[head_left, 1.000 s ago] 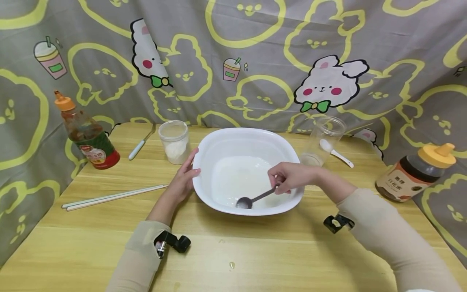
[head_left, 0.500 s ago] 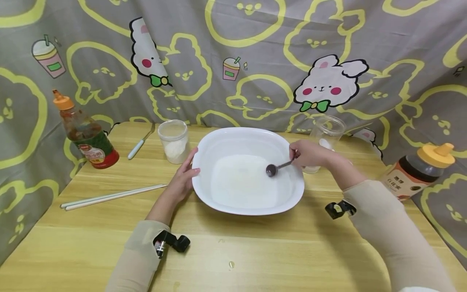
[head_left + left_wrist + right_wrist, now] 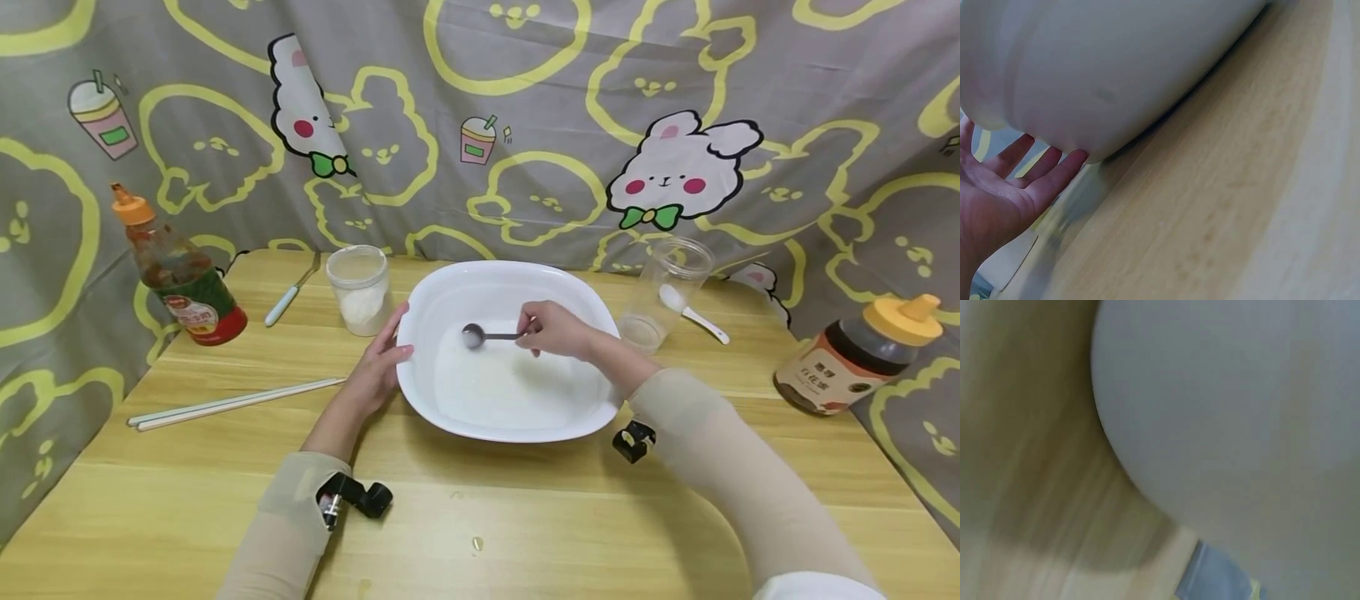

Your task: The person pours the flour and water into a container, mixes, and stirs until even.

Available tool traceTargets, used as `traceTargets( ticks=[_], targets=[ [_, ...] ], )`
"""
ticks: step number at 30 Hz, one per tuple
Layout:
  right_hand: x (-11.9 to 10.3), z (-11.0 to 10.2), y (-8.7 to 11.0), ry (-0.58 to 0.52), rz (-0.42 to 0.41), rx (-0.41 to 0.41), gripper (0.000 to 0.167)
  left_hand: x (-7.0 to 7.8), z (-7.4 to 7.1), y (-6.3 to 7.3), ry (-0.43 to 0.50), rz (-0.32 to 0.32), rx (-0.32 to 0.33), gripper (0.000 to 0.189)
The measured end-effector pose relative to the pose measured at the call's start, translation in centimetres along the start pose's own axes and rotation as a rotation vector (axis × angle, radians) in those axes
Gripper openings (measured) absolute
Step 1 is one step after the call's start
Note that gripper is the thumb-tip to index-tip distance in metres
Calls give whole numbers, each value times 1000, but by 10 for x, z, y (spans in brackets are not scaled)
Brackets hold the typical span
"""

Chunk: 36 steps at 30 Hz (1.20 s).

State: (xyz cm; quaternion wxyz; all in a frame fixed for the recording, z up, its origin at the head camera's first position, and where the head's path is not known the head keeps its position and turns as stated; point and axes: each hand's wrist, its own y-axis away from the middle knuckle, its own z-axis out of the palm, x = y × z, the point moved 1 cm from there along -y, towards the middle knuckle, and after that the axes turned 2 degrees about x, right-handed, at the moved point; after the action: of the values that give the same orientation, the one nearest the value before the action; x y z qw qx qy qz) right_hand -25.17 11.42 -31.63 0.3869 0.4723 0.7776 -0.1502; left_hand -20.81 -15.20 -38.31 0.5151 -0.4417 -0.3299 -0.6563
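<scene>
A white bowl [image 3: 517, 433] sits mid-table, with whitish, milky liquid [image 3: 495, 383] inside. My right hand [image 3: 558, 329] is above the bowl and pinches the handle of a dark, round-headed measuring spoon [image 3: 472, 336]. The spoon's head points left, over or in the liquid; I cannot tell which. My left hand [image 3: 378, 367] steadies the bowl's left side, thumb at the rim. In the left wrist view its fingers [image 3: 1054, 178] lie spread and fairly straight, tips touching the outer wall. The right wrist view shows the bowl's outside [image 3: 1222, 425]; the hand is hidden there.
Behind the left hand stands a jar of white powder [image 3: 362, 304]. A clear jar [image 3: 652, 292] and white spoon [image 3: 705, 323] are right of the bowl. Honey bottle [image 3: 832, 367], red sauce bottle [image 3: 191, 300], blue-handled utensil [image 3: 281, 306] and chopsticks [image 3: 232, 402] lie farther out.
My right hand carried the measuring spoon from the bowl's near side to its right rim, then left across the bowl toward the back. My left hand stayed in place.
</scene>
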Motion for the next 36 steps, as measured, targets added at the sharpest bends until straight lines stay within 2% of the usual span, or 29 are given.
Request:
traceTargets(
  ticks=[4, 7, 12, 16, 22, 27, 33, 36],
  targets=[
    [-8, 14, 5, -72, -47, -131, 9, 1, 0, 1, 15, 7, -9, 68],
    [-12, 15, 16, -79, -78, -235, 7, 1, 1, 1, 18, 9, -8, 68],
    [-10, 0, 37, -41, -106, -372, 6, 2, 1, 1, 10, 7, -2, 68],
    [-3, -20, 52, 0, -88, -420, 7, 2, 1, 1, 9, 5, 1, 69],
    [7, -58, 68, 140, -36, -372, 9, 1, 1, 1, 9, 3, 0, 69],
    [12, -79, 68, 200, 31, -231, 8, 2, 0, 1, -3, 5, -6, 69],
    [20, -73, 46, 316, 63, -3, 5, 2, 0, 1, -8, 5, -14, 69],
    [19, -60, 32, 282, 69, 51, 7, 1, 0, 1, -1, 5, -16, 70]
  ],
)
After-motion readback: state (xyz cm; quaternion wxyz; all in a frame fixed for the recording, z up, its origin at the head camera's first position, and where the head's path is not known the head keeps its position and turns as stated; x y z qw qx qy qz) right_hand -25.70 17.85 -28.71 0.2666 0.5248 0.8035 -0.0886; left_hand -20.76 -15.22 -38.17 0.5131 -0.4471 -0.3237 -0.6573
